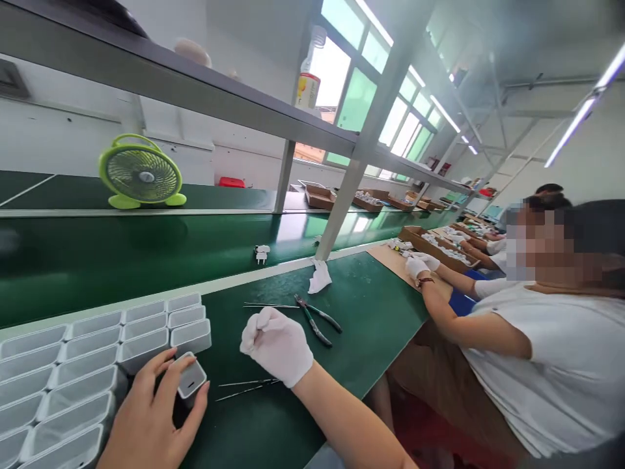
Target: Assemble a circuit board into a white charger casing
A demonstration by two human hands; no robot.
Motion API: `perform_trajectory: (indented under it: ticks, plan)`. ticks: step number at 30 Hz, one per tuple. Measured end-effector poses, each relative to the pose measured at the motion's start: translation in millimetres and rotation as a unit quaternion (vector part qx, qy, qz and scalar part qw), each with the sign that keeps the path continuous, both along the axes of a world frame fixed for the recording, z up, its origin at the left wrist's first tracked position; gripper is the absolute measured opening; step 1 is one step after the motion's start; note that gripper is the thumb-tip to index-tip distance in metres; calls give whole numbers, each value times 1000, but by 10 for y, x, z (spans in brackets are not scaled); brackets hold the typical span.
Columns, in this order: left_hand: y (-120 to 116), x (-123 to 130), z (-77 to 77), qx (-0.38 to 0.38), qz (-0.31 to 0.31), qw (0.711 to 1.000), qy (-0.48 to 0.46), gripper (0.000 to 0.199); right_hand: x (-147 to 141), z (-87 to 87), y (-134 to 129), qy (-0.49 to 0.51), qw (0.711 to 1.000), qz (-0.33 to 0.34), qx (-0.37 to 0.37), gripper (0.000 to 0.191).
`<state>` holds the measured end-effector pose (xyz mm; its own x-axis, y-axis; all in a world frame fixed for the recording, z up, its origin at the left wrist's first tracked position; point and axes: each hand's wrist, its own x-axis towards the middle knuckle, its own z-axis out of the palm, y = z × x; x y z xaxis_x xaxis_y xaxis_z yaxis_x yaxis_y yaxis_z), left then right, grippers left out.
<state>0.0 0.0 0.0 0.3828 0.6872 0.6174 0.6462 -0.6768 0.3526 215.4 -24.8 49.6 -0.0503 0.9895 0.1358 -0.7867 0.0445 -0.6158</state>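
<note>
Left hand [151,417] pinching white shell [191,378] by fingertips — light grip, may slip. Right hand [277,345] clenched, gloved, empty — pliers [317,320] near.

1. The bare left hand [146,417] pinches a small white shell [191,378] beside a block of shells [73,365].
2. The gloved right hand [276,345] is fisted above tweezers [247,387].
3. Pliers [316,319] lie near a rag [319,277].
4. A green fan [140,172] stands behind the belt [97,257].
</note>
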Motion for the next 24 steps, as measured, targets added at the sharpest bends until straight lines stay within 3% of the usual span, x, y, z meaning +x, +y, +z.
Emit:
perform_trajectory:
  ticks: [3,6,8,10,13,16,20,24]
  plan:
    - [-53,23,-9,-2,-2,999,35,31,-11,-28,-46,-64,998,-21,-11,12]
    - [-102,39,4,-7,6,1000,29,27,-31,-69,-8,-275,960,-40,-38,30]
    - [-131,31,17,-12,8,1000,19,27,-23,-82,117,-415,907,-42,-48,40]
    - [-158,19,28,-17,9,1000,10,27,22,-71,348,-517,851,-79,-50,39]
    - [-187,11,38,-21,6,1000,-1,26,134,-46,873,-634,751,-176,-64,42]
    - [-195,14,39,-12,9,1000,-17,27,188,-64,1438,-707,671,-209,-79,44]
    - [-188,12,44,-12,14,999,-41,30,82,-104,1925,-773,597,-201,-78,31]
    - [-207,4,71,-24,10,999,-43,32,-6,20,2027,-803,546,-222,-86,30]
